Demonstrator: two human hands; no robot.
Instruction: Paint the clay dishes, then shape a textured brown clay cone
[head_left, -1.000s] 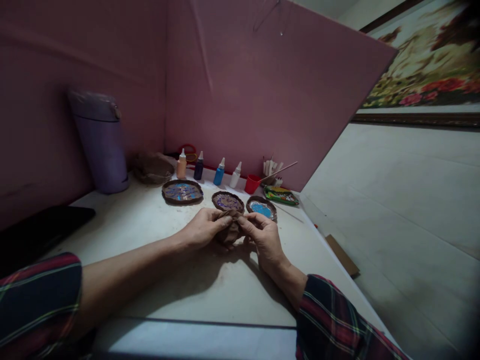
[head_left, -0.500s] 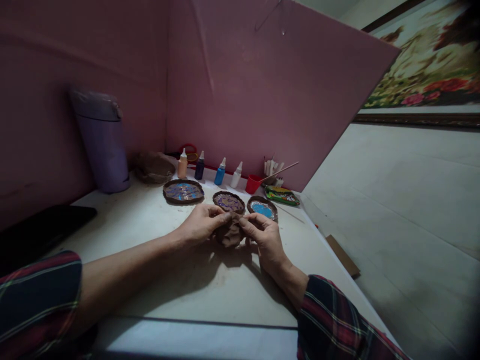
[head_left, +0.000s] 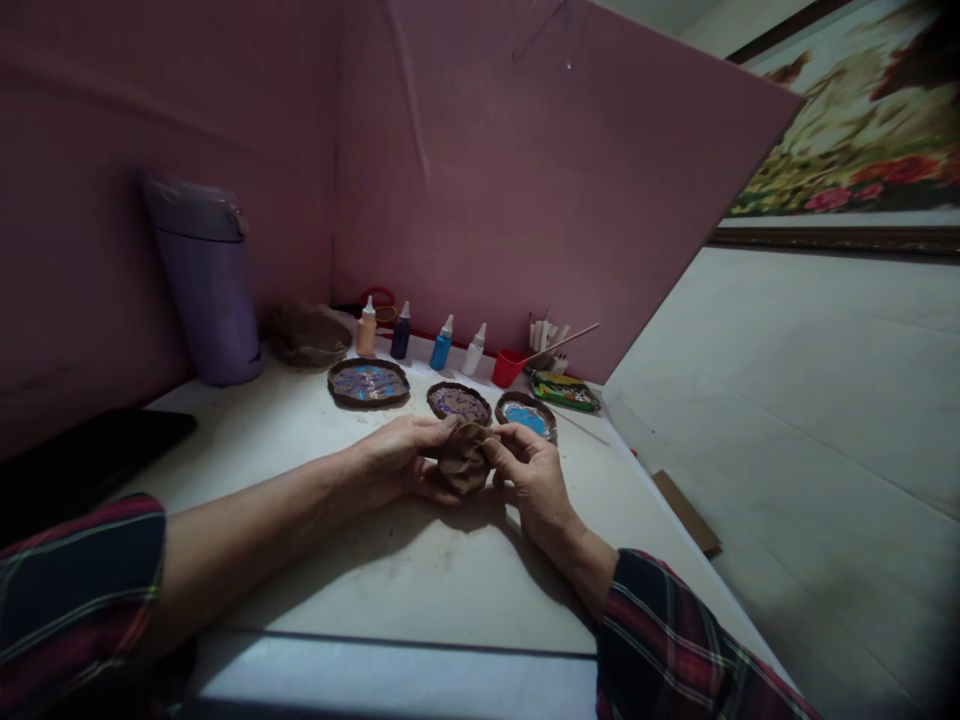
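Observation:
A lumpy piece of brown clay (head_left: 463, 462) is held above the white table (head_left: 420, 590). My left hand (head_left: 405, 455) grips its left side, thumb at the top edge and fingers curled beneath. At its right edge, my right hand (head_left: 531, 475) pinches the clay between thumb and fingers. Just behind are three shallow clay dishes: one with blue and purple streaks (head_left: 369, 384), one with purple marks (head_left: 459, 403), and one holding blue and white paint (head_left: 526, 416).
Four paint bottles (head_left: 441, 345) stand behind the dishes, beside a red cup (head_left: 508, 368) and a green packet (head_left: 565, 391). A purple tumbler (head_left: 214, 290), a clay bowl (head_left: 309, 335) and a dark flat object (head_left: 97, 455) are at left. Pink panels rise behind.
My left hand has shifted its hold, its fingers now reaching under the clay's lower left side. The clay has turned slightly, while my right hand stays nearly in place.

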